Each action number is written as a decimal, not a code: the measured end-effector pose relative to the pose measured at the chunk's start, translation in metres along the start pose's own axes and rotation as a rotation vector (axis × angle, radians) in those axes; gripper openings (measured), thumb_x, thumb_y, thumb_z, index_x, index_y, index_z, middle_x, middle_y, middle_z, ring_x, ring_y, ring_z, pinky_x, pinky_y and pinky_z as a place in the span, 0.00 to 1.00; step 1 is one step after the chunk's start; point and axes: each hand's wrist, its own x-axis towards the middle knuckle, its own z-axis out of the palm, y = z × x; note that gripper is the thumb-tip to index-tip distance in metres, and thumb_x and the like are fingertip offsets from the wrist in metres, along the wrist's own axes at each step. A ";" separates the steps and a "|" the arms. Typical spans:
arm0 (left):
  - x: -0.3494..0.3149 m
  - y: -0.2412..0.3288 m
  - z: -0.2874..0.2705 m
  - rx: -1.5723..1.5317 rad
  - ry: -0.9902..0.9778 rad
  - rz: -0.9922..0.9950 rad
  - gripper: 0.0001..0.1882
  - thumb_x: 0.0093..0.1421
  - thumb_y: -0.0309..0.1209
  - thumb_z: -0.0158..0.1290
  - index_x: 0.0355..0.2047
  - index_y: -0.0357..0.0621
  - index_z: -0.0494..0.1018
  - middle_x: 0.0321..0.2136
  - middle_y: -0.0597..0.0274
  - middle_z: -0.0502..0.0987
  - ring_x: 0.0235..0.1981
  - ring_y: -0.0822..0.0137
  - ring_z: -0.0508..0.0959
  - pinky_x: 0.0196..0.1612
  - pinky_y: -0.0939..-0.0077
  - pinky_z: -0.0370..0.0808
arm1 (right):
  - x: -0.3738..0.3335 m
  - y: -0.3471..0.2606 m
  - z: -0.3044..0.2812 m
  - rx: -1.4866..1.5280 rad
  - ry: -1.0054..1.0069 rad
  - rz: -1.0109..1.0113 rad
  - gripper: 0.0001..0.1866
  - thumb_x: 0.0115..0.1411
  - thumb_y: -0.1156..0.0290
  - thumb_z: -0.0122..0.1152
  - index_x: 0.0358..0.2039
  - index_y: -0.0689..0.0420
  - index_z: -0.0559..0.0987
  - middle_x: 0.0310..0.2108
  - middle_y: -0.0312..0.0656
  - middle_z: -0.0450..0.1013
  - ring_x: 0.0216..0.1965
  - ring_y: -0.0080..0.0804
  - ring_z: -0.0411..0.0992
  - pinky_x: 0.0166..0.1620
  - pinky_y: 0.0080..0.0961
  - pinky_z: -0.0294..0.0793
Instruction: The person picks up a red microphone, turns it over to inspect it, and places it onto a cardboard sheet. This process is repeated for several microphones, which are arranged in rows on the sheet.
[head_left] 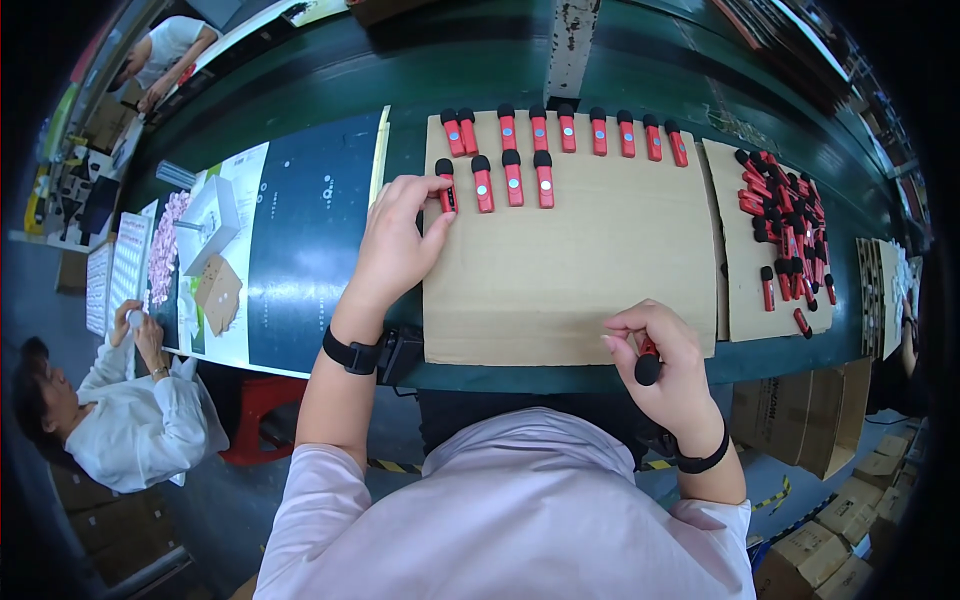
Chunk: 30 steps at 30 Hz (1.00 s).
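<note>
Red mini microphones with black foam tips stand in two rows on a flat cardboard sheet (570,280). My left hand (405,235) reaches to the sheet's left edge, thumb and fingers closed around the leftmost microphone (447,190) of the nearer row. Beside it lie several more, such as this microphone (483,185) with a pale round dot. Over the sheet's front right edge, my right hand (665,365) has its fingers curled around another microphone (648,366), its black tip toward me. The rest of that one is mostly hidden by the fingers.
A heap of the same microphones (790,215) lies on a second cardboard piece at the right. A painted metal post (573,50) rises behind the sheet. At the left are a dark blue board (315,230), a white box (207,225) and a seated co-worker (150,420).
</note>
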 end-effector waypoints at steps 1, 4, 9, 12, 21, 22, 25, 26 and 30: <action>0.001 -0.001 0.001 0.010 0.004 0.004 0.16 0.52 0.25 0.59 0.43 0.41 0.73 0.37 0.56 0.74 0.40 0.56 0.74 0.46 0.64 0.70 | -0.001 0.000 0.000 0.000 0.012 0.009 0.08 0.51 0.82 0.63 0.32 0.60 0.76 0.25 0.39 0.71 0.22 0.29 0.67 0.25 0.22 0.65; 0.004 -0.001 0.001 0.015 0.008 0.002 0.17 0.52 0.24 0.59 0.43 0.41 0.73 0.38 0.56 0.75 0.40 0.56 0.74 0.46 0.65 0.71 | -0.005 0.003 0.000 0.004 0.026 0.031 0.08 0.51 0.83 0.63 0.32 0.60 0.76 0.25 0.39 0.71 0.22 0.28 0.67 0.25 0.22 0.65; 0.004 0.001 0.002 -0.013 0.025 -0.021 0.18 0.52 0.23 0.59 0.44 0.41 0.73 0.40 0.56 0.75 0.39 0.57 0.74 0.45 0.66 0.72 | -0.014 0.007 -0.002 0.027 0.019 0.101 0.07 0.54 0.83 0.61 0.34 0.61 0.76 0.27 0.37 0.71 0.25 0.21 0.67 0.29 0.17 0.66; 0.002 0.002 0.001 -0.021 0.039 -0.020 0.19 0.51 0.22 0.60 0.45 0.40 0.73 0.41 0.55 0.75 0.40 0.58 0.74 0.45 0.67 0.72 | -0.015 0.004 -0.002 0.043 0.009 0.146 0.08 0.54 0.83 0.60 0.35 0.61 0.75 0.28 0.36 0.71 0.26 0.20 0.67 0.31 0.16 0.67; -0.027 0.060 -0.024 -0.177 -0.006 0.108 0.22 0.47 0.22 0.62 0.45 0.41 0.72 0.42 0.54 0.74 0.42 0.55 0.74 0.47 0.66 0.71 | -0.005 -0.004 0.011 0.280 -0.057 0.241 0.12 0.54 0.85 0.56 0.39 0.61 0.74 0.33 0.38 0.69 0.31 0.22 0.68 0.37 0.16 0.70; -0.032 0.073 -0.028 -0.183 -0.010 0.100 0.22 0.47 0.22 0.62 0.45 0.41 0.72 0.42 0.54 0.74 0.42 0.55 0.74 0.47 0.66 0.71 | -0.001 -0.004 0.011 0.268 -0.125 0.179 0.13 0.53 0.85 0.55 0.40 0.61 0.74 0.34 0.39 0.69 0.31 0.22 0.68 0.37 0.16 0.70; -0.044 0.099 -0.033 -0.275 -0.148 0.235 0.23 0.46 0.23 0.62 0.45 0.42 0.73 0.40 0.56 0.74 0.41 0.56 0.74 0.44 0.65 0.71 | 0.012 -0.014 0.017 0.236 -0.209 0.093 0.15 0.53 0.85 0.57 0.42 0.62 0.74 0.34 0.39 0.70 0.31 0.23 0.69 0.36 0.17 0.70; -0.047 0.103 -0.034 -0.271 -0.165 0.255 0.23 0.46 0.23 0.63 0.44 0.42 0.74 0.39 0.56 0.75 0.40 0.57 0.74 0.44 0.65 0.70 | 0.014 -0.017 0.018 0.223 -0.249 0.043 0.16 0.52 0.85 0.58 0.43 0.62 0.74 0.34 0.39 0.71 0.31 0.24 0.70 0.36 0.18 0.70; -0.057 0.103 -0.032 -0.285 -0.162 0.283 0.21 0.45 0.24 0.64 0.42 0.42 0.75 0.36 0.58 0.76 0.37 0.58 0.75 0.42 0.66 0.70 | 0.019 -0.027 0.019 0.205 -0.245 -0.036 0.16 0.52 0.84 0.60 0.43 0.63 0.75 0.33 0.41 0.73 0.30 0.26 0.71 0.33 0.19 0.71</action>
